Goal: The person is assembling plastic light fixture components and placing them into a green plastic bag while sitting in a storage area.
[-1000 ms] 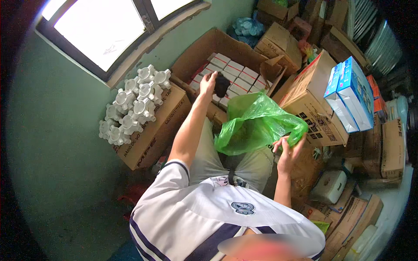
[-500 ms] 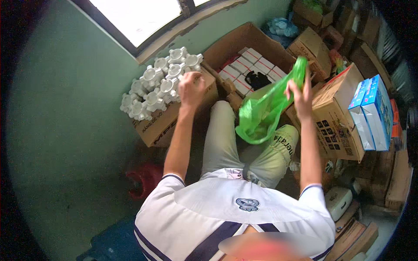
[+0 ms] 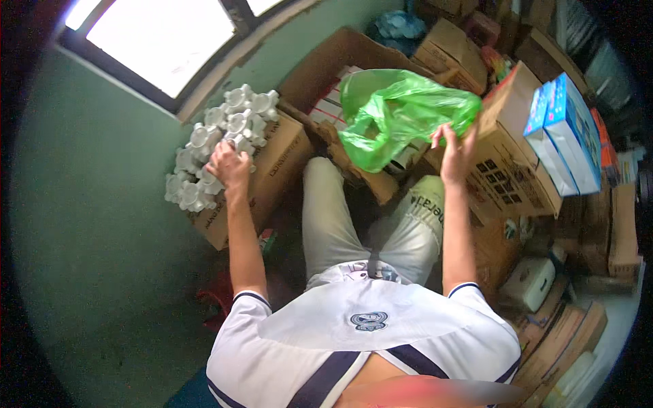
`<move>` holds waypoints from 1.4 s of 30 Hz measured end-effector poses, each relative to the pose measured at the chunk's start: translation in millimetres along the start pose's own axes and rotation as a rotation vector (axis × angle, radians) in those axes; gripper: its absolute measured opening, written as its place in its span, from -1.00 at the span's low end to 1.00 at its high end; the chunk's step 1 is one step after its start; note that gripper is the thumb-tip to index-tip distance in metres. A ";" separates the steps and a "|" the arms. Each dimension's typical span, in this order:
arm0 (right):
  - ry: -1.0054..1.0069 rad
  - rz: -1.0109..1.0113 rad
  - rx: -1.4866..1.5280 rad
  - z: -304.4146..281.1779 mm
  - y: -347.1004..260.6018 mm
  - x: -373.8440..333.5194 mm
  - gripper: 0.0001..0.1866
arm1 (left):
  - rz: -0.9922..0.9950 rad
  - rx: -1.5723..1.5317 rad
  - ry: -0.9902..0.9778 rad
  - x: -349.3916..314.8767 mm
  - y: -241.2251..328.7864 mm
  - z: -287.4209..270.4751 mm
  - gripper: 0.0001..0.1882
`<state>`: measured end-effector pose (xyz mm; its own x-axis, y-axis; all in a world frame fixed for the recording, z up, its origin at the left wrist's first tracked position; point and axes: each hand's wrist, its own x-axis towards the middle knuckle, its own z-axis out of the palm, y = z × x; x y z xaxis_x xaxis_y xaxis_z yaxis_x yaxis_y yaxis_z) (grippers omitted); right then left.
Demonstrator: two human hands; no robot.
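White cup-shaped pieces [image 3: 202, 137] with small stubs on their sides stand stacked on a closed cardboard box [image 3: 282, 158] at the left. My left hand [image 3: 230, 166] is over the near side of this stack, its fingers curled down onto one of the pieces; the fingertips are partly hidden. On the right, my right hand [image 3: 457, 153] grips the end of a thin green plastic bag [image 3: 408, 112]. The bag spreads leftward from the hand, loose and puffed up, over an open cardboard carton [image 3: 309, 64]. It covers most of the white boxes [image 3: 329, 102] inside.
A large cardboard box [image 3: 500, 170] stands by my right forearm, with blue and white packs [image 3: 568, 139] against it. More cartons [image 3: 452, 54] are piled at the far right. A window [image 3: 163, 41] is in the green wall. A red object [image 3: 216, 299] lies low at the left.
My left hand has moved from above the stack's right side down onto its near edge. The green bag, hanging down before, has swung up and spread left over the carton. The view has shifted.
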<state>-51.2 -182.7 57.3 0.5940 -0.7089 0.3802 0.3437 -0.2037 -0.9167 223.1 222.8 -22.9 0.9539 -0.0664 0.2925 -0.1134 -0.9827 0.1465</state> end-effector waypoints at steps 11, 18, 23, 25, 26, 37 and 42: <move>-0.077 0.200 0.075 -42.1 104.4 -99.6 -0.32 | 0.459 -0.804 0.112 -114.8 149.8 -84.5 -0.74; -0.063 0.278 0.046 -48.5 89.8 -119.6 -0.27 | 0.811 -0.942 -0.625 -186.1 244.8 -24.1 -0.64; -0.130 0.123 -0.047 -61.0 81.1 -114.6 -0.35 | 0.489 -0.917 -0.758 -149.8 304.6 104.8 -0.56; -0.170 0.077 -0.014 -56.1 88.8 -116.0 -0.35 | 0.482 -1.041 -0.678 -133.6 304.1 139.4 -0.47; -0.176 0.076 -0.010 -56.0 90.2 -117.4 -0.35 | 0.478 -1.040 -0.672 -136.0 301.3 147.6 -0.47; 0.014 0.110 -0.182 -63.9 127.8 -158.8 -0.59 | 0.609 -1.149 -0.414 -186.2 152.5 10.9 -0.72; -0.040 0.061 -0.238 -62.4 125.2 -158.6 -0.45 | 0.385 -0.580 0.347 -98.5 63.3 -16.9 -0.63</move>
<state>-147.7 -137.9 -125.4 0.6383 -0.6986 0.3234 0.1284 -0.3176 -0.9395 117.3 170.1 -26.5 0.6873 -0.2327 0.6880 -0.6373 -0.6477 0.4176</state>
